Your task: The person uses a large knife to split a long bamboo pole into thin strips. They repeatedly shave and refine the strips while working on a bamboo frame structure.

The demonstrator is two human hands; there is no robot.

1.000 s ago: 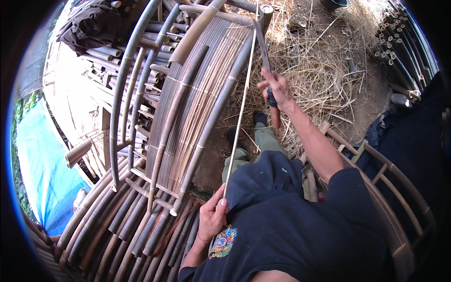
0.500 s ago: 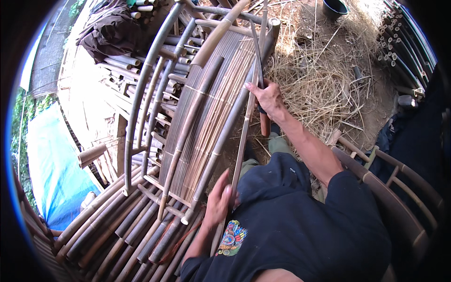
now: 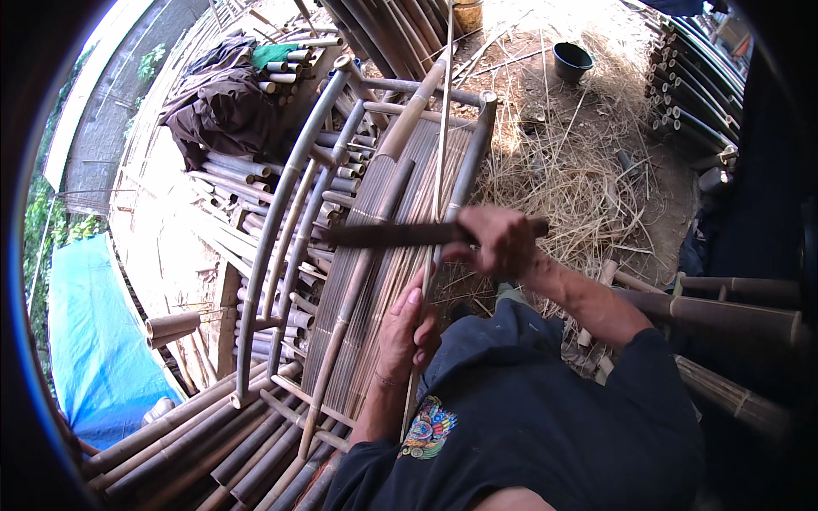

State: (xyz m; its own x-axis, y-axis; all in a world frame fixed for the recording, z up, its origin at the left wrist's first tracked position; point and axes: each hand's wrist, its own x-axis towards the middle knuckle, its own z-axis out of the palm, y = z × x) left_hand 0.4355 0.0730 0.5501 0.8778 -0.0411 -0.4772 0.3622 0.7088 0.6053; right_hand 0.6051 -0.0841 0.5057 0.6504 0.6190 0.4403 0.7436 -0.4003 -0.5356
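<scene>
In my right hand is a machete with a dark, motion-blurred blade. The blade points left, crossing a long thin bamboo strip; whether the two touch, I cannot tell. Lower down, my left hand has its fingers closed round that strip. The strip runs from the top of the picture down past my hand to my shirt. Behind both hands lies a bamboo bench with a slatted seat and a curved pole frame on its left side. The blade and my right hand hide part of its seat.
Bamboo poles are stacked at lower left, beside a blue tarp. Shavings litter the ground near a black bucket. More poles stand at far right. A dark cloth covers a bamboo pile.
The machete has swung from upright along the strip to level across it, as my right hand came lower. My left hand has risen and closed on the strip. The view has shifted.
</scene>
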